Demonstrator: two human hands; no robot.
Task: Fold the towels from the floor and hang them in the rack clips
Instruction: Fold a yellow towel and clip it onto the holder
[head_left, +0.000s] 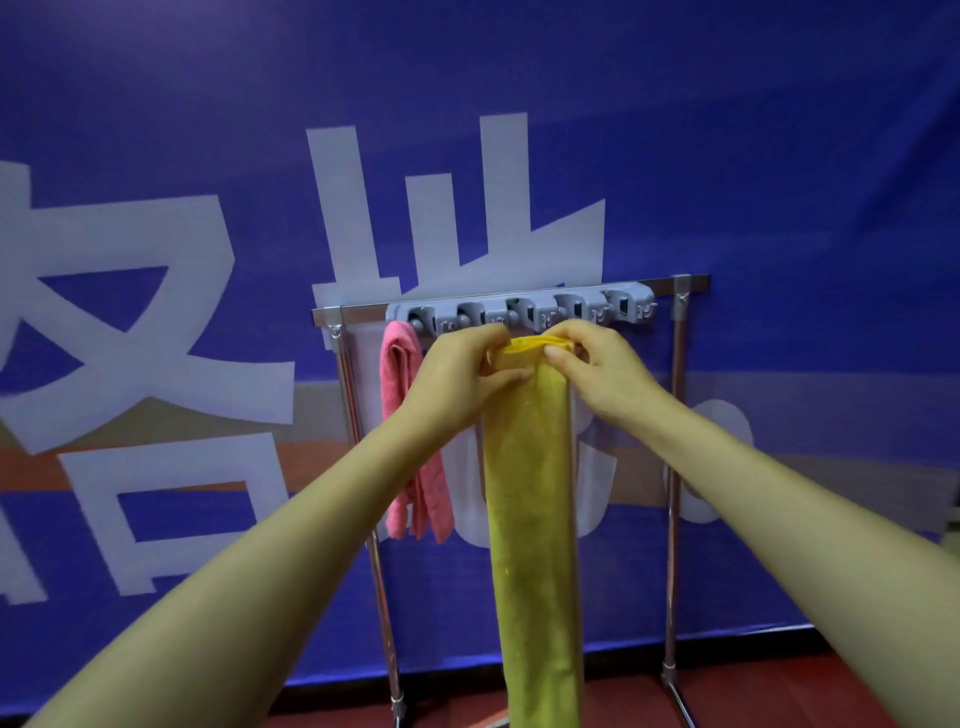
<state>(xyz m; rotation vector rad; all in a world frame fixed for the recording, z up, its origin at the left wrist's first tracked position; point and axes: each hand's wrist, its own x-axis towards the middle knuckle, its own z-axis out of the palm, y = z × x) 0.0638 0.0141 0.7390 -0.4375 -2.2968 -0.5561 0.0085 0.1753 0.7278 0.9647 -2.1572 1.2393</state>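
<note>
1. Hanging from the leftmost clip on the rack (675, 467), the pink towel (410, 426) is already up. It is a narrow folded strip, and the left forearm crosses in front of it.
2. The left grip (457, 374) pinches the left corner of the yellow towel's folded top, with the thumb on the near face and the fingers curled behind.
3. The yellow towel (530, 493) is held between the two hands. Its long axis is upright, and it drops straight from them toward the floor (779, 691). Its bunched top edge sits just below the grey clip rail (597, 304), about under the middle clip (519, 313). I cannot tell whether it is touching that clip.
4. The right grip (602, 374) pinches the right corner of the same top edge in the same way, level with the left one.
5. The clip lies directly above the pinched edge and a little farther from the person, so the likely next move is a short push up and inward. Both hands are equally near it, and neither needs to lead.
6. To the right, the last two clips on the rail look free.
</note>
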